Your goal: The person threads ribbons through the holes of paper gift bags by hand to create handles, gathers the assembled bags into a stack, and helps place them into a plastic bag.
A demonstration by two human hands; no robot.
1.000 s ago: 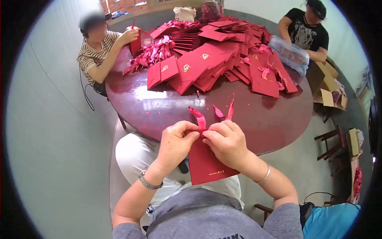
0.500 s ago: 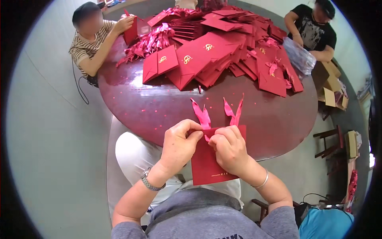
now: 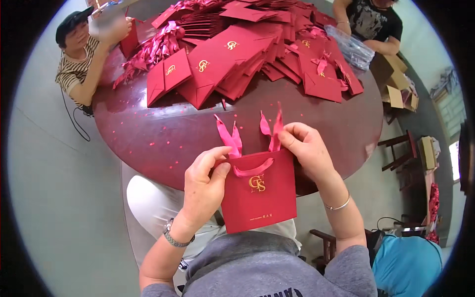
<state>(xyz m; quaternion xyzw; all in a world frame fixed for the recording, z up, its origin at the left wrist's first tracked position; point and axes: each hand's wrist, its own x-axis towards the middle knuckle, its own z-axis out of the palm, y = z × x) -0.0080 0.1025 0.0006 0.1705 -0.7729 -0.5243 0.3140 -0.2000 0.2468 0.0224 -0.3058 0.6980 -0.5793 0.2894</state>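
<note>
A dark red paper gift bag (image 3: pixel 272 203) with a gold emblem stands upright before me, just over my lap at the table's near edge. Across its front loops a pink ribbon handle (image 3: pixel 254 170). Pink ribbon ends (image 3: pixel 230 137) rise above its top rim at two places. My left hand (image 3: pixel 202 182) pinches the bag's upper left edge between thumb and fingers. At the upper right corner, my right hand (image 3: pixel 310 152) has thumb and forefinger closed on a raised ribbon end (image 3: pixel 277 129).
Flat red gift bags (image 3: pixel 232 59) are heaped across the round dark table (image 3: pixel 163 131), beside a bundle of pink ribbons (image 3: pixel 157 49). Two people sit across it; the left one holds a red bag (image 3: pixel 129 40), the right one is by clear plastic wrapping (image 3: pixel 351 49). A wooden stool (image 3: pixel 397 151) stands right.
My right hand has moved from the bag's front up to the ribbon at its right corner. The front handle and emblem now show. My left hand still grips the left edge.
</note>
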